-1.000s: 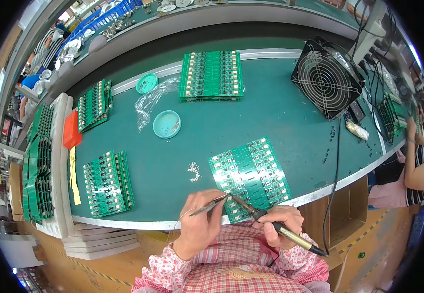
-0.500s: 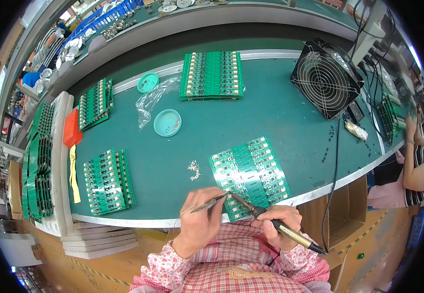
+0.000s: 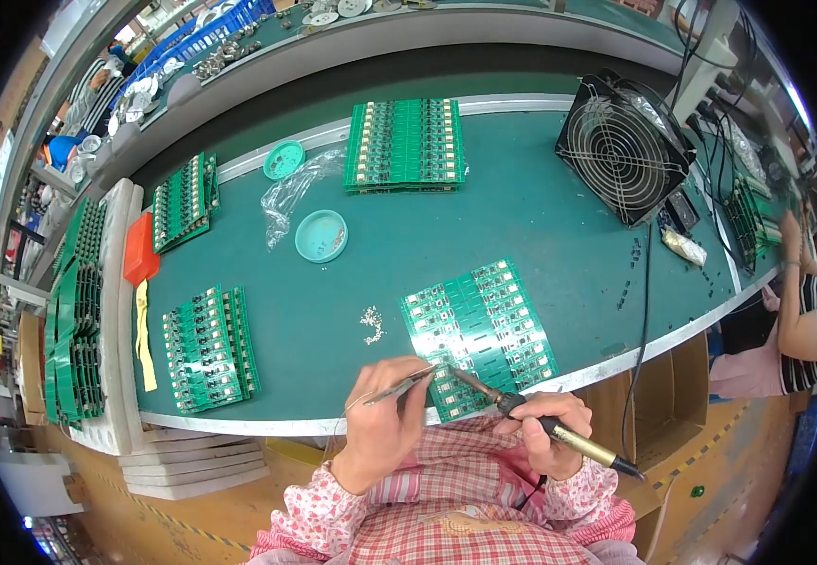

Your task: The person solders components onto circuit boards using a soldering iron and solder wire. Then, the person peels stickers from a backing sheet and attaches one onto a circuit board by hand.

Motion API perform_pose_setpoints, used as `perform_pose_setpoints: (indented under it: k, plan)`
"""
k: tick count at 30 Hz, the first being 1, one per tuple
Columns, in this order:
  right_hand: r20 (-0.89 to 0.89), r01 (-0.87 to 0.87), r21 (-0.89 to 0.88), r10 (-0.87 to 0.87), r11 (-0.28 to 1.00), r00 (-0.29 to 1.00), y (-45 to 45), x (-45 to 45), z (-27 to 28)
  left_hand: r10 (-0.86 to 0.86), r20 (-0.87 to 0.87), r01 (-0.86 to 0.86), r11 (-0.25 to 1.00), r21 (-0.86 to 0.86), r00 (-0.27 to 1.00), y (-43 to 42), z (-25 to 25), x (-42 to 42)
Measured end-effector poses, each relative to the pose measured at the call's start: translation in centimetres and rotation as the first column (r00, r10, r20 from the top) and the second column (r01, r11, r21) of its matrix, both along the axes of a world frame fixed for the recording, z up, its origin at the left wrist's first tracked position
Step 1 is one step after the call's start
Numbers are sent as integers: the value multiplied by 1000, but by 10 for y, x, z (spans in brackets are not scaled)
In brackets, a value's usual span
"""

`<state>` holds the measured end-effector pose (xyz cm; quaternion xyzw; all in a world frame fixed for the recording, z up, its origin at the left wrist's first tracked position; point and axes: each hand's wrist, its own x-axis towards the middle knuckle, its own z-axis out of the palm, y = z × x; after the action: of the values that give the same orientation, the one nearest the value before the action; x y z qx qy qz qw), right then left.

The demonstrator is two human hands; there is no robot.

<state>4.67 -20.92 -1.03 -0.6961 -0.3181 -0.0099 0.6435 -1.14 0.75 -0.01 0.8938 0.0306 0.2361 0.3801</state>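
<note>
My left hand (image 3: 382, 414) is closed on a pair of tweezers (image 3: 395, 387), whose tips reach the left side of a green circuit board panel (image 3: 479, 325). A thin wire, perhaps solder, curves out beside that hand. In my right hand (image 3: 552, 426) is a soldering iron (image 3: 583, 447), its tip pointing at the board close to the tweezers. Whether the tip touches the board I cannot tell. The panel lies flat at the table's front edge, with rows of small components on it. Left of it lies a scatter of tiny pale parts (image 3: 372, 325).
Stacked circuit boards stand at the back (image 3: 404, 146) and left (image 3: 206, 348). A round teal dish (image 3: 321, 236) sits mid-table, a black fan (image 3: 625, 151) at the back right. The iron's cord (image 3: 641, 348) hangs over the front edge. Another person's arm (image 3: 792, 315) is at far right.
The soldering iron's tip has drawn slightly right, away from the tweezers' tips, and my right hand has shifted a little right. My left hand stays nearly in place.
</note>
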Motion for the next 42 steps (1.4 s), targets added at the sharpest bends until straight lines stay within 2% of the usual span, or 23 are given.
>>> perform_pose_setpoints:
  k: [3,15,18,19,22,25,28,31,34,40,42]
  plan:
    - [-48,-6,-14,5,1000,999,1,-1,0,-1,0,1,1000,-3,1000,0,-1,0]
    - [-59,-79,-71,75,994,995,5,6,4,0,4,0,1000,-7,1000,1,-1,1]
    - [-261,-35,-69,16,997,965,4,0,7,-1,13,1,1000,-7,1000,1,-2,1]
    - [-297,-41,-114,6,993,955,3,1,12,-1,19,1,1000,-5,1000,1,-3,1]
    - [-389,8,-85,-40,996,920,6,-4,12,5,22,-5,1000,-10,1000,0,-2,0]
    - [-342,-4,-75,-22,997,939,6,-4,9,1,13,-1,1000,-14,1000,1,-3,0]
    - [-201,-32,-94,13,995,979,3,-2,4,-6,5,6,1000,-15,1000,1,-2,0]
    - [-169,-10,-81,-4,997,986,2,-4,1,-7,6,7,1000,-21,1000,2,-4,0]
    - [-225,39,-60,-51,997,973,1,-7,4,-13,6,13,1000,-18,1000,2,-3,0]
    - [-156,19,-5,-20,1000,988,0,-4,2,-8,12,8,1000,-19,1000,2,-3,0]
    - [62,21,-101,-15,995,998,1,2,4,-6,7,6,1000,-23,1000,2,-2,0]
